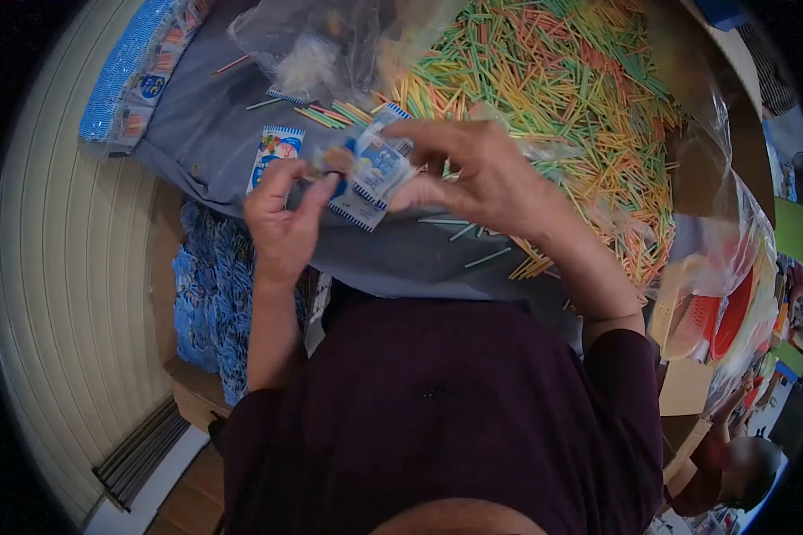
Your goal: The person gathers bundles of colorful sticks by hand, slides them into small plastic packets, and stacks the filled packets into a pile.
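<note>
My left hand [285, 214] is closed in a pinch on a small blue-and-white sachet [335, 162], blurred by motion. Beside it my right hand [473, 169] has thumb and forefinger curved and apart, their tips overlapping the edges of a blue-and-white printed sachet [382, 168]. Below that, another sachet [357, 210] shows its pale side on the grey cloth [375, 259]. A sachet with a colourful print [278, 147] lies just beyond my left fingers.
A large heap of thin coloured sticks [535, 89] covers the right of the cloth, with clear plastic bags [312, 53] at its far left. Joined sachets [138, 85] hang at the upper left. Blue bundles [210, 294] fill a box below. Another person [732, 477] is at lower right.
</note>
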Demonstrator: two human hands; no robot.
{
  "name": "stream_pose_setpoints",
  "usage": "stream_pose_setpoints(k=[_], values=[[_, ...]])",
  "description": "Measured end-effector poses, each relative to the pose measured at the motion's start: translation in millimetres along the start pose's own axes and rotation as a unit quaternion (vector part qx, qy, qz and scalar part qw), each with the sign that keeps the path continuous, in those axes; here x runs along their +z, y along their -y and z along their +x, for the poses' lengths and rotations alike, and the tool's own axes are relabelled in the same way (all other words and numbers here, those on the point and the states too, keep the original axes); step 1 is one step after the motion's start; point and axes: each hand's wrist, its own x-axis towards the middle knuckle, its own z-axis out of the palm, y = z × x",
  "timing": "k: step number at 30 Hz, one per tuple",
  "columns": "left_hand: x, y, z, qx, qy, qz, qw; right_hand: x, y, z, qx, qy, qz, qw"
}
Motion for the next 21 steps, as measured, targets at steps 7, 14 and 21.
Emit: stream_pose_setpoints(k=[7, 14, 21], values=[[-24.3, 3.2, 15.0, 0.100, -0.069, 0.593, 0.796, -65.7, -91.9, -7.2, 0.177, -0.053, -0.443, 0.877], [53.0, -21.8, 15.2, 0.134, 0.162, 0.367, 0.906, -50.2, -99.7, 15.8, 0.232, 0.054, -0.512, 0.825], [73.0, -11.0, -1.6, 0.246, 0.088, 0.454, 0.852, -65.8, -124.5, -40.5, -0.010, -0.095, -0.421, 0.902]])
